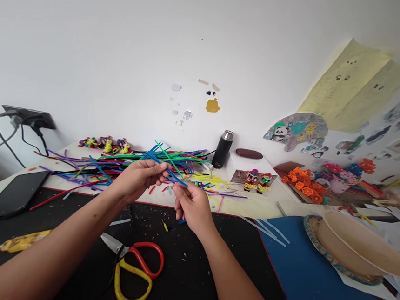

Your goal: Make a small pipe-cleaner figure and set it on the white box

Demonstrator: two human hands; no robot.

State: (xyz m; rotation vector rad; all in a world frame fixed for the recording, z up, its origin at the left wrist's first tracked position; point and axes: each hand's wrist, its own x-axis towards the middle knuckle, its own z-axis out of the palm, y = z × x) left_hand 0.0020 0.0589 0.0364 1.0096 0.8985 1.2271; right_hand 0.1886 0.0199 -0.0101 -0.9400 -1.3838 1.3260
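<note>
My left hand (140, 176) pinches a blue pipe cleaner (177, 178) between thumb and fingers. At its right end my right hand (195, 206) is closed, the thumb pressed to the index finger at the tip. Both hands are raised over the black mat (189, 270), in front of a heap of many-coloured pipe cleaners (139, 161). Scissors with one red and one yellow handle (135, 270) lie on the mat below my hands. A small yellow-green piece (165, 226) rests near my right hand.
To the left are a black phone (14, 196) and a yellow glue tube (20, 240). Small pipe-cleaner figures (258, 181) stand before a white box (251, 166); a black flask (223, 149) is beside it. Far right, a beige bowl (363, 243) sits by the blue mat (300, 280).
</note>
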